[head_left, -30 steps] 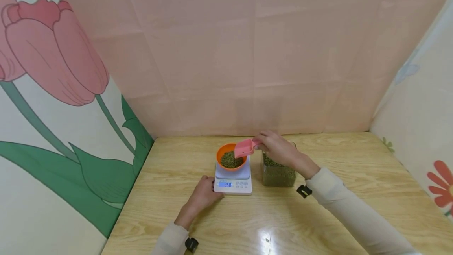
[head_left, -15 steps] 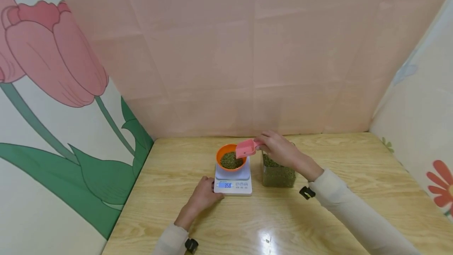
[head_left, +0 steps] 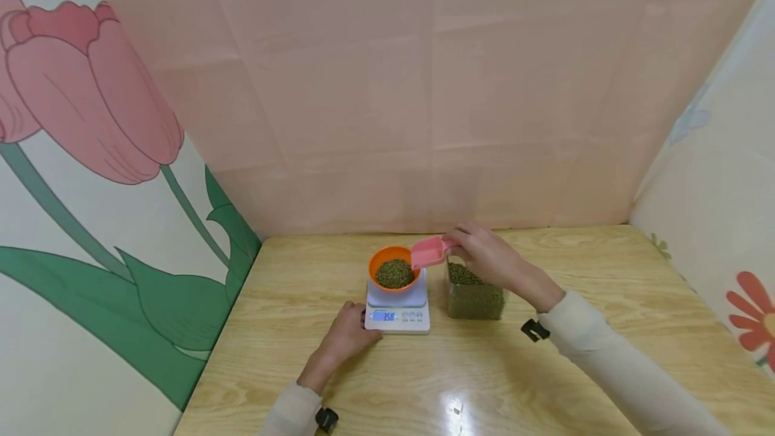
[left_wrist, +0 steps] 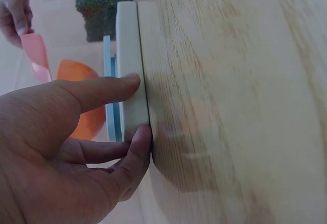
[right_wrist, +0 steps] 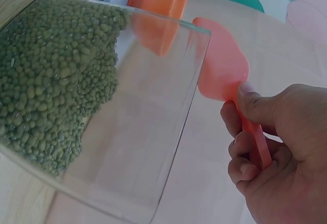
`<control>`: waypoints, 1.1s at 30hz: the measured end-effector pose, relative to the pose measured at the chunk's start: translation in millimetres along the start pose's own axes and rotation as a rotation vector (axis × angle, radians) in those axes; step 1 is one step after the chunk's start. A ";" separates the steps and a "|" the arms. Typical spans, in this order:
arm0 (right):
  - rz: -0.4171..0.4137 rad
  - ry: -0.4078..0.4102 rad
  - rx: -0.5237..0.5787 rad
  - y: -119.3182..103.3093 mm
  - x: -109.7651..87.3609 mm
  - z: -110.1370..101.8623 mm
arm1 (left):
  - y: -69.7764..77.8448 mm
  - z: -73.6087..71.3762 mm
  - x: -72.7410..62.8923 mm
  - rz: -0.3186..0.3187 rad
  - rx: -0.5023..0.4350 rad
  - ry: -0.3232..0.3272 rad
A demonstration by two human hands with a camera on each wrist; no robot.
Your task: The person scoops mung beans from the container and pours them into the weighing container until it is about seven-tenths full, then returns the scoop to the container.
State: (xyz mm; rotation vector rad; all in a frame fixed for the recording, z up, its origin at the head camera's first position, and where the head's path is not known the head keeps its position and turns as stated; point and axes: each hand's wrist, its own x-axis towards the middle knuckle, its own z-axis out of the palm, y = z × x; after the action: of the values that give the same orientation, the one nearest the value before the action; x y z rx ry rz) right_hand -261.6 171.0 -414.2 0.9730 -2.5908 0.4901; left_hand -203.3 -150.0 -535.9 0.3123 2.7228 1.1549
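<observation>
My right hand point(head_left: 484, 256) grips the handle of a pink scoop point(head_left: 428, 251), held just right of an orange bowl point(head_left: 387, 252) with its mouth towards it. Green mung beans point(head_left: 395, 275) fill the bottom of the bowl. Under the bowl is a white kitchen scale point(head_left: 393, 300); its lit display seems to read 358. My left hand point(head_left: 346, 334) holds the scale's near left corner, the thumb on its front edge in the left wrist view. Beside the scale stands a clear container point(right_wrist: 153, 127) of mung beans point(right_wrist: 56, 65), partly behind my right forearm in the head view.
A wooden table point(head_left: 290, 268) carries everything. It meets a pink sheet point(head_left: 339, 120) at the back. A wall with painted tulips point(head_left: 79, 93) rises on the left, and another with a red flower point(head_left: 753, 315) on the right.
My right hand has drawn the scoop to the right, off the bowl's rim. The display has gone from about 350 to 358. My left hand has stayed at the scale.
</observation>
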 end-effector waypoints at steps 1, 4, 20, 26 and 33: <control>0.000 0.002 -0.002 0.7 -0.8 -0.5 | -0.1 -0.1 0.3 0.003 0.004 0.002; 0.002 0.007 -0.002 2.5 -3.2 -2.7 | -0.3 -0.2 0.6 0.007 0.010 0.004; 0.037 0.040 -0.004 9.5 -17.7 -19.4 | -2.7 1.5 1.4 0.018 0.007 -0.001; 0.038 0.070 -0.016 13.0 -26.3 -26.4 | -3.2 1.9 2.0 0.021 0.011 0.002; 0.034 0.085 -0.034 19.5 -36.6 -35.8 | -2.6 2.1 1.4 0.008 0.009 0.006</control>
State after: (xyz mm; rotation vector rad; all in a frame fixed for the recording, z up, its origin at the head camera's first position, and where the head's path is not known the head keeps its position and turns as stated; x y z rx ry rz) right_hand -242.2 220.7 -401.6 0.8785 -2.5352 0.4833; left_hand -204.5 -149.9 -539.3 0.3214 2.7346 1.1482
